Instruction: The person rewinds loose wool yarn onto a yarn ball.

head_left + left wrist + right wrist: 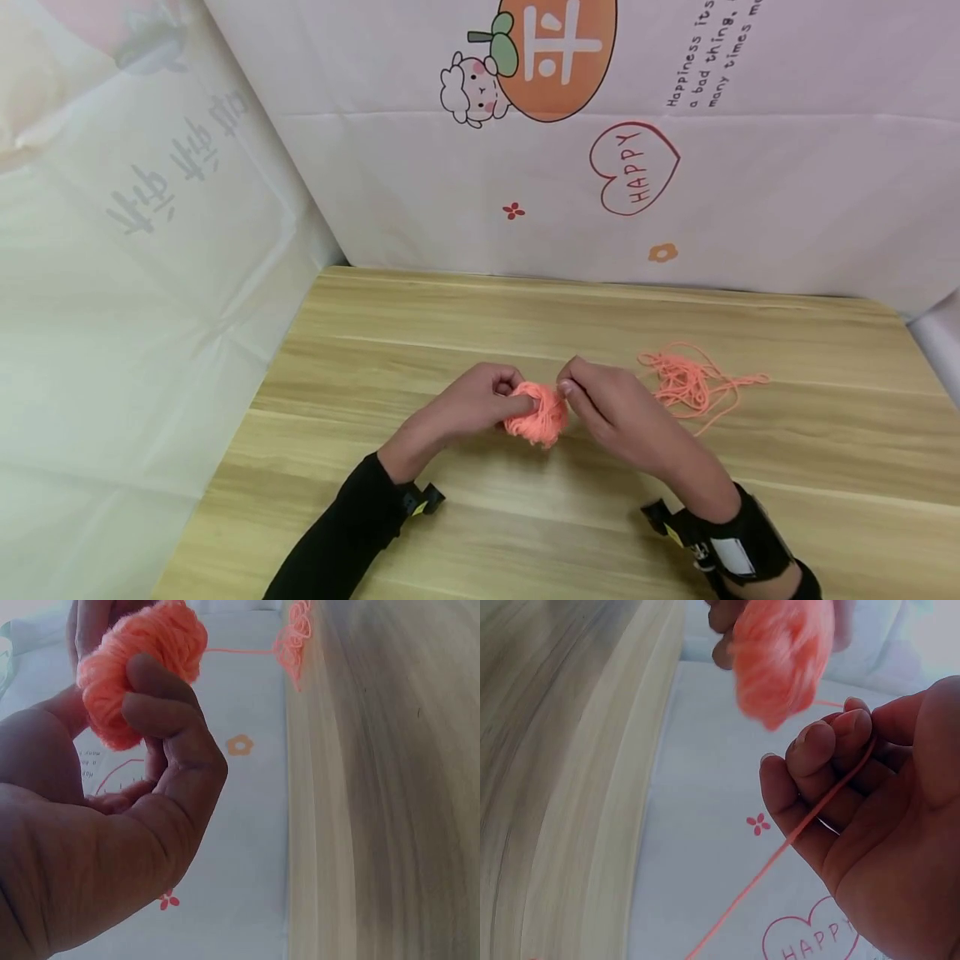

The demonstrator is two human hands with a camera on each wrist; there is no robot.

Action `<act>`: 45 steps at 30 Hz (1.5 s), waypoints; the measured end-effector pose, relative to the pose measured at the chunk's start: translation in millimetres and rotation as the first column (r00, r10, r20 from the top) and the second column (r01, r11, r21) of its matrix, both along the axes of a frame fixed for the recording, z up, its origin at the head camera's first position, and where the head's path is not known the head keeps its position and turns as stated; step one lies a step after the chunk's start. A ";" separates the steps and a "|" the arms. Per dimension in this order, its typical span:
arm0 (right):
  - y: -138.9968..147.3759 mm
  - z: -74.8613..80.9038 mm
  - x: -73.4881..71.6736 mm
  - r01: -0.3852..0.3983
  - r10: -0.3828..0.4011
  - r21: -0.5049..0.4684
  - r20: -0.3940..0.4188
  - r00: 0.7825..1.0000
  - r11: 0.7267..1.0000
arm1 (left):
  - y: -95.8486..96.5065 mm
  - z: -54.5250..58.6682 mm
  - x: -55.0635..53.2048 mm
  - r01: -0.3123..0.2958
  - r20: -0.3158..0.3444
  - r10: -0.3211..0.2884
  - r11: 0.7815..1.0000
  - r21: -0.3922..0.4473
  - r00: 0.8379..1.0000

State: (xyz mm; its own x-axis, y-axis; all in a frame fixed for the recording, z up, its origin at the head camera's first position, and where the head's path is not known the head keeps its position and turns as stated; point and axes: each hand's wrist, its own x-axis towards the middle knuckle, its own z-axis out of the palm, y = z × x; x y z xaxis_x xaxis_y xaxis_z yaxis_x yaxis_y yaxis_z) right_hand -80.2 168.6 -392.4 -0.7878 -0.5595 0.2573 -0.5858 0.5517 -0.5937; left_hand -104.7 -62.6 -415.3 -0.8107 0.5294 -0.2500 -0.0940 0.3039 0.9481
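One yarn ball [540, 423], coral-coloured and wound from many strands, is held clear of the worktop [450, 325], near the middle of the head view. The left hand [474, 403] grips the ball from its left side. In the head view the thumb lies across the upper face of the ball; in the left wrist view the curled fingers press into the wound strands.

The right hand [618, 423] is positioned just to the right of the ball. Its fingers are drawn together and pinch a single yarn strand [769, 862] between thumb and fingertips. A short length spans the gap between the ball and the pinch. From the pinch, the strand runs across the inner side of the fingers and leads away from the hand. The left wrist view shows a strand stretched nearly straight between the ball and the loose yarn pile [686, 383].

The pile, of the same colour, rests on the worktop beyond and to the right of the right hand. It consists of tangled loops, with several ends spread outward.

The worktop has a light wood-grain surface. Behind its far edge hangs a white printed sheet [420, 192] bearing a red heart outline [636, 168] lettered "HAPPY", a red flower print [758, 824] and an orange flower print [240, 745]. A black sleeve [330, 533] covers the left forearm; a black band [768, 542] encircles the right wrist.
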 end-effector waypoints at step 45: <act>-13.2 -7.3 1.2 -0.014 0.014 -0.003 -0.032 0.999 1.000 | -5.9 14.2 -8.7 -0.251 -0.033 0.271 0.925 0.284 0.962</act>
